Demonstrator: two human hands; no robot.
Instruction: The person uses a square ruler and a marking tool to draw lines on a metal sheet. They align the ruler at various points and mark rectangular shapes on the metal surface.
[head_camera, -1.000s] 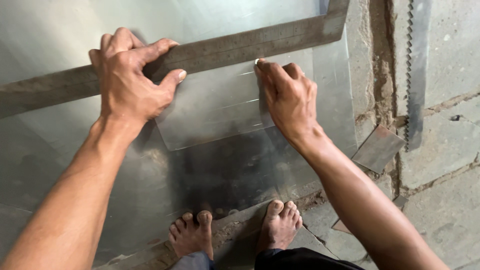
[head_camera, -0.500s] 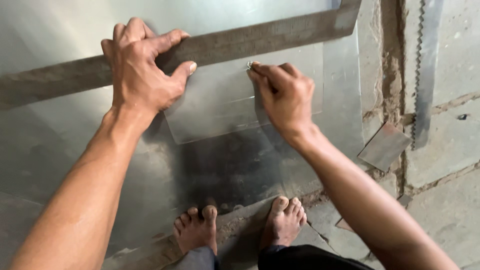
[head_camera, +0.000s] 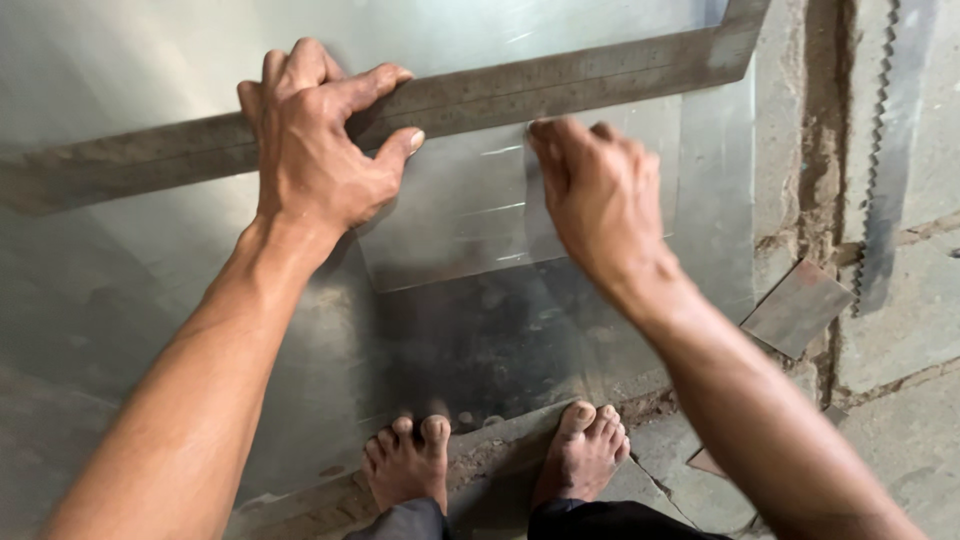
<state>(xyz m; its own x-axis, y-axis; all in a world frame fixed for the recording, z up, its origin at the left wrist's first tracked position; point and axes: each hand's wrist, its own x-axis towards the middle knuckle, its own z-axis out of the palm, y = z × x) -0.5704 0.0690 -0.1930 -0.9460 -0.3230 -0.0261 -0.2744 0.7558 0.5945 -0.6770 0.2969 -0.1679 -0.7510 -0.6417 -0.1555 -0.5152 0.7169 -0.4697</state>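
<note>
Bare arms, bare feet, dark trousers (head_camera: 600, 522)

This is a rough metalworking shop, the work done on the ground; a large sheet of shiny galvanised metal (head_camera: 150, 300) lies flat across the floor, with a smaller cut panel (head_camera: 470, 215) on top of it; a long, worn steel straightedge (head_camera: 560, 85) lies across both; the floor (head_camera: 910, 310) beside the sheet is cracked, dusty concrete; a toothed saw blade (head_camera: 890, 150) lies along it, and an offcut of sheet metal (head_camera: 797, 308) rests near the sheet's edge; the person crouches barefoot, feet (head_camera: 500, 455) at the sheet's near edge.
</note>
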